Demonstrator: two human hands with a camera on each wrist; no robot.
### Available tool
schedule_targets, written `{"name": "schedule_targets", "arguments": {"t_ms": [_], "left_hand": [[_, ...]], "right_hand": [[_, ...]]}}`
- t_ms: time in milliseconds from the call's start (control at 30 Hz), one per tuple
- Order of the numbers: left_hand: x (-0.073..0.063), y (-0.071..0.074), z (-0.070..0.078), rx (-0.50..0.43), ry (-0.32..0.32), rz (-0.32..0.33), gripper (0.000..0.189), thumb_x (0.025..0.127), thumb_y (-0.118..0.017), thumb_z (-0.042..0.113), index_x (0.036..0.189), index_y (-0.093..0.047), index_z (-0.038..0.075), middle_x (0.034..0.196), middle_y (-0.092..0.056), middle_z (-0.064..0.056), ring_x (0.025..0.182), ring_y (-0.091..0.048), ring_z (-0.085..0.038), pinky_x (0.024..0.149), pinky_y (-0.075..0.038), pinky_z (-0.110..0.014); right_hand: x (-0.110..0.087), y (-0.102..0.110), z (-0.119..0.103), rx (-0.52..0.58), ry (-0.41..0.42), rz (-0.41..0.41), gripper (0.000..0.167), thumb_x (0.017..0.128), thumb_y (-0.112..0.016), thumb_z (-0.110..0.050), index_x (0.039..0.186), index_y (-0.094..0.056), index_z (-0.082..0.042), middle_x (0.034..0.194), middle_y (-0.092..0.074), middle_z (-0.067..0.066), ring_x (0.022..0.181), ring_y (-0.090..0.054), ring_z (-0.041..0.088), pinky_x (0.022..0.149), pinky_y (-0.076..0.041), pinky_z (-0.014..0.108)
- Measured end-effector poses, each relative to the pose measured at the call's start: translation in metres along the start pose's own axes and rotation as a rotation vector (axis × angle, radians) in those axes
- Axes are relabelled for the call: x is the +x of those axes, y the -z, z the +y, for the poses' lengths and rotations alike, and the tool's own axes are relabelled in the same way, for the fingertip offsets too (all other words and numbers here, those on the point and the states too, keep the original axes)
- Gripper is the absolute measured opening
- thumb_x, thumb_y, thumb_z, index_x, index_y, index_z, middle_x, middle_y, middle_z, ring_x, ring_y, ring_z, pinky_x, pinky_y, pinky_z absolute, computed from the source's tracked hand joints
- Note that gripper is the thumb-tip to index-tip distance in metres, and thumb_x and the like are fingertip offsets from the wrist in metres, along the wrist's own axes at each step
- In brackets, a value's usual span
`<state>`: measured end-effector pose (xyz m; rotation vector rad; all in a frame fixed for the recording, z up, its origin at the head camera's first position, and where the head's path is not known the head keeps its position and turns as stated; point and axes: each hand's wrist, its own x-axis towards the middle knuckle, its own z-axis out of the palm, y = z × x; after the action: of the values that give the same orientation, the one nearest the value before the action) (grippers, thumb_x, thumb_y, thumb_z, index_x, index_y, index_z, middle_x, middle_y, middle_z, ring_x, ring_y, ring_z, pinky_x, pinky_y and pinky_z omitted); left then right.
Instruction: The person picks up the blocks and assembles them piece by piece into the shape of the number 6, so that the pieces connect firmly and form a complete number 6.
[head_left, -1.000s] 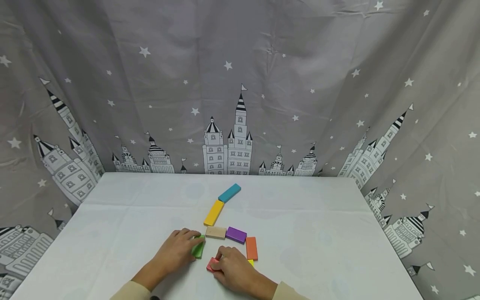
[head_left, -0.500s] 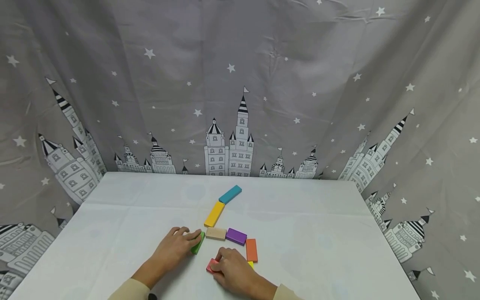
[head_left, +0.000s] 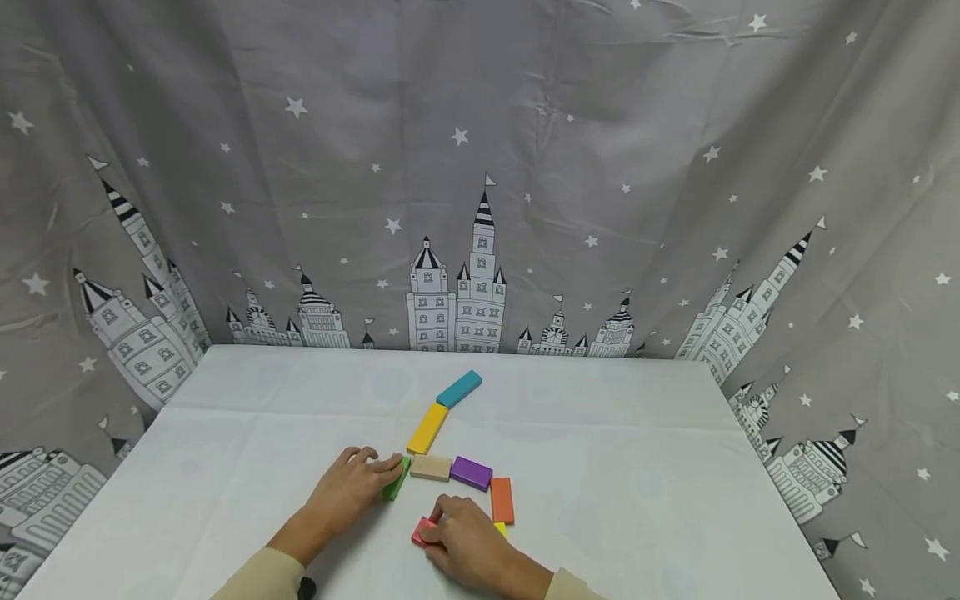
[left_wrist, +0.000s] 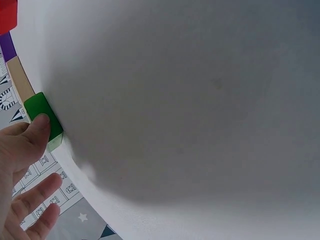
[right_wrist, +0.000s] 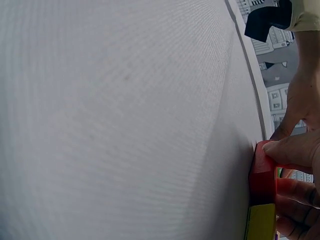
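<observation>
My left hand (head_left: 348, 492) pinches a green wooden block (head_left: 397, 483) at the left end of a tan block (head_left: 431, 468). In the left wrist view the thumb lies on the upper face of the green block (left_wrist: 41, 107), whose end meets the tan block (left_wrist: 20, 79); two other fingers are spread apart. Nearer the person, my right hand (head_left: 474, 543) grips a red block (head_left: 422, 533) between thumb and fingers. The right wrist view has the red block (right_wrist: 262, 172) end to end with a yellow block (right_wrist: 261, 222), mostly hidden by the hand from above.
From the tan block, a purple block (head_left: 471, 472) and an orange block (head_left: 502, 500) curve round to the right. Beyond the tan one lie an amber block (head_left: 427, 428) and a blue block (head_left: 459, 388). A grey castle-print curtain (head_left: 585, 167) hangs behind the white table (head_left: 615, 467).
My left hand has slid the green block a little away from the person, up beside the tan block's left end. The right hand stays in place on the red block.
</observation>
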<state>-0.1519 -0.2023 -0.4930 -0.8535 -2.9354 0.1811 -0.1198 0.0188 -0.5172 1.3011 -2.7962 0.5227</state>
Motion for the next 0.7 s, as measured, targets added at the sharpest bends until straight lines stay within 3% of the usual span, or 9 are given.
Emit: {"name": "schedule_targets", "arguments": {"t_ms": [700], "left_hand": [[0.01,-0.006,-0.0058,-0.039,0.001,-0.005,0.046,0.082,-0.071,0.003,0.125,-0.066,0.018,0.13,-0.062,0.004,0.105,-0.057,-0.023,0.093,-0.046,-0.045]], "right_hand": [[-0.0006,0.0004,-0.0003,0.02,-0.01,0.0,0.016,0.089,-0.07,-0.024,0.103,-0.077,-0.02,0.094,-0.061,-0.006,0.08,-0.05,0.001,0.072,-0.041,0.012]]}}
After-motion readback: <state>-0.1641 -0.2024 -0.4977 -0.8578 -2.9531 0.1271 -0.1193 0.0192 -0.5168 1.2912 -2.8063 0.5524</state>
